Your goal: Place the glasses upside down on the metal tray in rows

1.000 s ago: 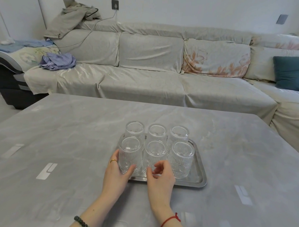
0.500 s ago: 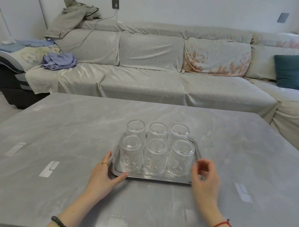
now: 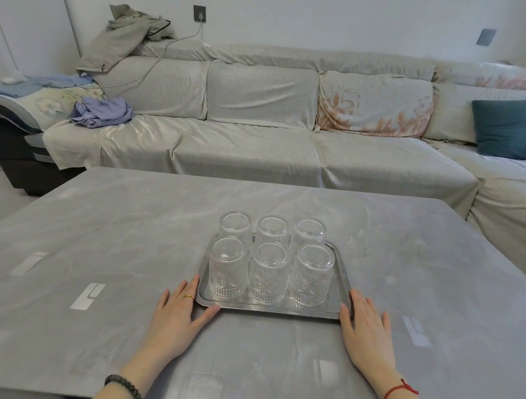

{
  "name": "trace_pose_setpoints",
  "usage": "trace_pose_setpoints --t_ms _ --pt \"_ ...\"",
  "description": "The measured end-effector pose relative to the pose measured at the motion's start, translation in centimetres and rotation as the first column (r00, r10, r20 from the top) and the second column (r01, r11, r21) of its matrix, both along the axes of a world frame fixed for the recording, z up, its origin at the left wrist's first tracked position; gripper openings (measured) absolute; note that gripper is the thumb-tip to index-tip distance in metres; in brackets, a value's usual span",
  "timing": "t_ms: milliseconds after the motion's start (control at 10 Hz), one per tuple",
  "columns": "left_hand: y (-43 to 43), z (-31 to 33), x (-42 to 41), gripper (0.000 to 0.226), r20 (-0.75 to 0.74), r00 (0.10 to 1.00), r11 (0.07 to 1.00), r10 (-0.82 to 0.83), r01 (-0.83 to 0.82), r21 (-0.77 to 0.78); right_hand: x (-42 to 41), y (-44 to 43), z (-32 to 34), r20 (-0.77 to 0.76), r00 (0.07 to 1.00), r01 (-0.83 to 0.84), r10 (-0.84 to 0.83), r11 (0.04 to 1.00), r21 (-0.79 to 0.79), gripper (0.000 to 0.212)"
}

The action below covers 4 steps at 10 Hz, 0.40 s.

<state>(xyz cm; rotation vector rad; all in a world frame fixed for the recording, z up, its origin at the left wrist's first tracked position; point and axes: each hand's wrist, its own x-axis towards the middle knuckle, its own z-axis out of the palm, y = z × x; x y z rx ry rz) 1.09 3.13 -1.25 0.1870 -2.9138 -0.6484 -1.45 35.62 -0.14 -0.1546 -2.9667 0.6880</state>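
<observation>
Grey marbled worktop (image 3: 133,239) fills the lower part of the view, with a fabric-covered sofa (image 3: 258,144) behind it along a pale wall.

Left hand (image 3: 178,313): palm down, flat on the worktop, fingers spread and extended. It grips nothing. The thumb tip lies against the near-left corner of the metal tray (image 3: 269,308); the fingers run along the tray's left edge. A gold ring sits on one finger, and a dark beaded bracelet (image 3: 124,387) circles the wrist.

Right hand (image 3: 367,327): palm down, flat on the worktop, fingers extended and grasping nothing. The thumb rests against the near-right corner of the tray; the fingers lie just beside its right edge. A red cord (image 3: 398,390) is tied at the wrist.

The tray lies flat on the worktop between the two hands. It carries six ribbed clear glasses, all inverted with bases up, arranged in two rows of three. Near row, left to right: near-left glass (image 3: 228,268), near-centre glass (image 3: 269,273), near-right glass (image 3: 311,274). Far row, left to right: far-left glass (image 3: 235,225), far-centre glass (image 3: 273,228), far-right glass (image 3: 310,230). Neighbouring glasses stand close together; whether they touch cannot be determined.

On the sofa: a teal cushion (image 3: 509,127) at the right, a floral cover (image 3: 374,104) over one back cushion, a crumpled blue striped garment (image 3: 101,112) at the left, and a beige jacket (image 3: 127,33) draped on the backrest. A cable runs from a wall socket (image 3: 199,13) down over the backrest.
</observation>
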Motion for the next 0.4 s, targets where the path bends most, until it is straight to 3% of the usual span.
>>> trace_pose_setpoints --t_ms 200,300,400 --pt "0.1 0.2 0.1 0.085 0.025 1.0 1.0 -0.001 0.001 -0.018 0.4 -0.2 0.7 0.059 0.998 0.005 -0.003 0.999 -0.034 0.053" --pt "-0.1 0.1 0.1 0.084 0.019 1.0 1.0 -0.003 0.003 -0.008 0.3 0.0 1.9 0.087 0.996 0.018 -0.002 0.982 -0.187 0.053" --pt "0.0 0.0 0.1 0.084 0.019 1.0 1.0 -0.002 0.002 -0.02 0.2 -0.1 5.6 -0.06 0.991 0.068 -0.121 0.829 -0.556 0.059"
